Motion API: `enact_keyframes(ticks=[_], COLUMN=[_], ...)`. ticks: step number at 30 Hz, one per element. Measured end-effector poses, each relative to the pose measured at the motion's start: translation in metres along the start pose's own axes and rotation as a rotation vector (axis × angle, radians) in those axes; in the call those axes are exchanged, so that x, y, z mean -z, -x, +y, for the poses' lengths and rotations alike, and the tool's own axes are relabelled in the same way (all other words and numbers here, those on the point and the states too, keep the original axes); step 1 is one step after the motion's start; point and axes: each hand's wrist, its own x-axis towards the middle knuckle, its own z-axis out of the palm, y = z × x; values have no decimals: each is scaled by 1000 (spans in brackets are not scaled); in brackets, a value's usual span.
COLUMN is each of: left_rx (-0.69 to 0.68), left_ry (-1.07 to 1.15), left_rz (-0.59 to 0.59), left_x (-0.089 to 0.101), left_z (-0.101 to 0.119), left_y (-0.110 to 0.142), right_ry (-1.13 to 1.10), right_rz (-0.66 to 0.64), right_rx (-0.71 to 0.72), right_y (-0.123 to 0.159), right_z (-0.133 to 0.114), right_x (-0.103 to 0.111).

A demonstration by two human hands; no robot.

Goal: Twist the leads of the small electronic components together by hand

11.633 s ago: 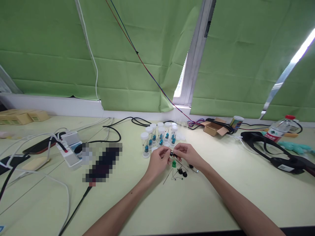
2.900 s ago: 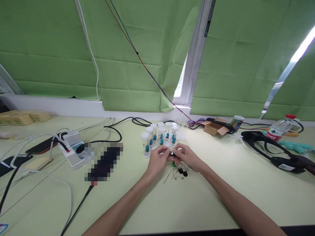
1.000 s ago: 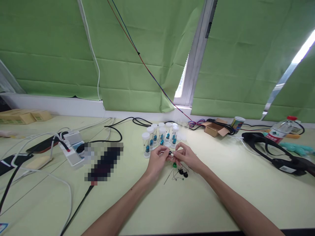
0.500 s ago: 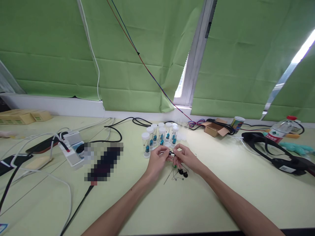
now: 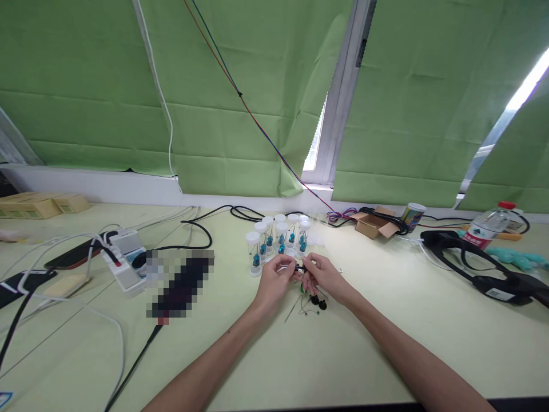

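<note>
My left hand (image 5: 273, 281) and my right hand (image 5: 325, 276) meet over the table in front of the vials. Their fingertips pinch a small black piece with a thin metal rod (image 5: 299, 268), one hand at each side. Its exact kind is too small to make out. Just beneath my right hand lie black round knobs (image 5: 322, 305), thin wire-like pins (image 5: 293, 309) and a small green piece (image 5: 302, 289), partly covered by the fingers. Behind my hands stand several clear vials (image 5: 253, 254) with white caps, each containing blue pieces and thin rods.
On the left are a power strip (image 5: 125, 269), tangled white cables and a blurred dark device (image 5: 183, 286). To the right sit a small cardboard box (image 5: 372, 226), a printed can (image 5: 413, 216), a black headset (image 5: 493, 274) and a red-capped bottle (image 5: 489, 224).
The fingertips of my right hand have shifted slightly around the black piece. Otherwise the view has only moved a little; both hands keep their pinch.
</note>
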Motion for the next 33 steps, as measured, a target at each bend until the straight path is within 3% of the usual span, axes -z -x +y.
enact_keyframes(ticks=[14, 23, 33], left_rx=[-3, 46, 26], left_ry=[62, 134, 134], left_rz=[-26, 86, 95], left_x=[-4, -3, -2], left_z=[1, 8, 5], left_y=[2, 3, 0], right_ry=[48, 103, 63], right_rz=[83, 169, 134], right_rx=[62, 228, 271], right_y=[-3, -1, 0], right_z=[4, -2, 1], right_x=[0, 3, 2])
